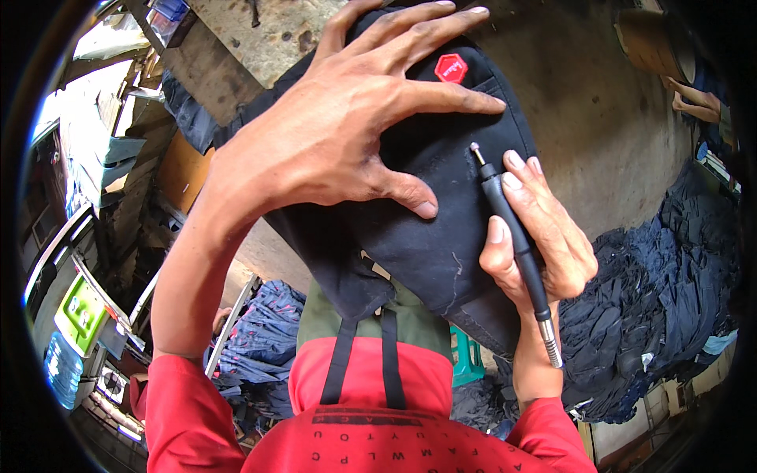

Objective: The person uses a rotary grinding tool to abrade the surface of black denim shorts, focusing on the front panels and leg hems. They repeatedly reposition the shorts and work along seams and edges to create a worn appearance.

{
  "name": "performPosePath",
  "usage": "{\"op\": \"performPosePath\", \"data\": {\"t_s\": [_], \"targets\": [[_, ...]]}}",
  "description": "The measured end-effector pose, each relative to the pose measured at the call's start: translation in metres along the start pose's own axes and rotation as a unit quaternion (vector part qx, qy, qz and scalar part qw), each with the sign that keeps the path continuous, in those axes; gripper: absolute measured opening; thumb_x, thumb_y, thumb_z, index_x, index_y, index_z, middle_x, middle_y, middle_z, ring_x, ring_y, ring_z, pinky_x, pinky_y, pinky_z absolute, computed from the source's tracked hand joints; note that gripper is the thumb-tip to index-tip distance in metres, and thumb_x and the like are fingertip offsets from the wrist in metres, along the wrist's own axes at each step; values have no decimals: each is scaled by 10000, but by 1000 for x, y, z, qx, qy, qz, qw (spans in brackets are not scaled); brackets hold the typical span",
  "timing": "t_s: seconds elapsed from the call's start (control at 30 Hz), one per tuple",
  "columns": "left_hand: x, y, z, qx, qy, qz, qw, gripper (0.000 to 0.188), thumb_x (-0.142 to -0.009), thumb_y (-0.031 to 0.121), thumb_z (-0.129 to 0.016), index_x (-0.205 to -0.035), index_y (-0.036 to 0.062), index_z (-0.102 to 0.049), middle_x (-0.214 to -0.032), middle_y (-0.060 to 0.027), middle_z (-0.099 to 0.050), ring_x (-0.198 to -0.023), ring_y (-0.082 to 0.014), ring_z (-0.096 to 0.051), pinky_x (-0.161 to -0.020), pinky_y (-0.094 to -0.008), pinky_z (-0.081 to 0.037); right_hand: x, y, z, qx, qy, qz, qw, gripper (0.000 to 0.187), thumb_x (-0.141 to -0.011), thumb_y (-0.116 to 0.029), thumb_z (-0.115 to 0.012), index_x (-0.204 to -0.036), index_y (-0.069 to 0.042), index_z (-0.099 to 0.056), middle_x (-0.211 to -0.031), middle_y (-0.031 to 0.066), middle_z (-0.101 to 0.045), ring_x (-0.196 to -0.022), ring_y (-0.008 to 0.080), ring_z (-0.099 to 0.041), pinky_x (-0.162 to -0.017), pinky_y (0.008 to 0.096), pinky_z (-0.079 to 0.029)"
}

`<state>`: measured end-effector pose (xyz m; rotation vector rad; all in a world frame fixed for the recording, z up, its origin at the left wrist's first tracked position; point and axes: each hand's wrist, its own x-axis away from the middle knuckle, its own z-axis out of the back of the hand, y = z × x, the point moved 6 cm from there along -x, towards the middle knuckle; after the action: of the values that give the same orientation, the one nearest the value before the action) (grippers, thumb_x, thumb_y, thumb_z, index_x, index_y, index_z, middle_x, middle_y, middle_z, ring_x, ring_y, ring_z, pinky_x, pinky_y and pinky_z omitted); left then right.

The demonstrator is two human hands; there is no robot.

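A black cloth garment [410,248] with stitched seams lies over the work surface, its lower edge hanging toward my lap. On it sits a red hexagonal tag [451,68]. My left hand [331,126] rests on the cloth with fingers spread wide, the index finger lying below the tag and the thumb farther down. In my right hand [556,236] is a black pen-shaped rotary grinder [514,225], held between thumb and fingers. Its small rounded metal tip points up and left, above or on the cloth; contact cannot be made out. A ribbed metal end shows below my grip.
A brown board surface [607,134] extends to the right. Dark garments form a big heap [662,292] at the right, with bluish cloth [264,331] lower left. A green plastic stool [467,356] stands below. Another person's hand [694,102] shows at the far right.
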<state>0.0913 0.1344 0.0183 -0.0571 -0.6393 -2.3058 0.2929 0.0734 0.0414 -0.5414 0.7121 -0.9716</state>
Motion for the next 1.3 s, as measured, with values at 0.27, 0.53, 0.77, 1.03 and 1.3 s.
{"op": "performPosePath", "data": {"t_s": [0.27,0.53,0.77,1.03,1.3], "targets": [[-2,-3,0,32,-19,11,999,896,-903,745,-752,-1674,379,-479,-1842,-229,-73,-1705,-429,-54,-1310,-696,-50,3,1,2,27,14,-7,1000,365,-864,18,-681,-1209,114,-754,-1157,321,-789,-1157,432,-785,-1086,521,-603],[0,-1,-3,23,33,-20,999,910,-896,768,-743,-1677,389,-470,-1838,-236,-87,-1704,-428,-65,-1314,-693,-46,5,2,5,37,9,-32,999,371,-880,6,-702,-1236,104,-742,-1198,315,-785,-1183,429,-776,-1094,489,-596],[-2,-2,0,52,-13,11,999,898,-895,756,-752,-1667,377,-493,-1832,-249,-108,-1702,-430,-82,-1314,-682,-39,5,1,6,38,-2,-27,999,394,-882,8,-696,-1263,106,-728,-1199,312,-785,-1181,431,-776,-1097,499,-595],[-5,0,4,49,-15,16,999,888,-894,753,-754,-1659,376,-506,-1830,-252,-117,-1702,-425,-91,-1318,-674,-37,11,1,8,32,-6,-32,999,395,-874,16,-686,-1259,96,-725,-1216,312,-781,-1198,437,-768,-1103,502,-591],[-3,3,4,41,-4,16,999,890,-889,768,-748,-1657,387,-506,-1829,-247,-123,-1702,-421,-93,-1318,-680,-36,17,1,11,27,-20,-39,999,423,-872,21,-674,-1289,84,-713,-1246,313,-771,-1230,447,-751,-1124,514,-577]]}}
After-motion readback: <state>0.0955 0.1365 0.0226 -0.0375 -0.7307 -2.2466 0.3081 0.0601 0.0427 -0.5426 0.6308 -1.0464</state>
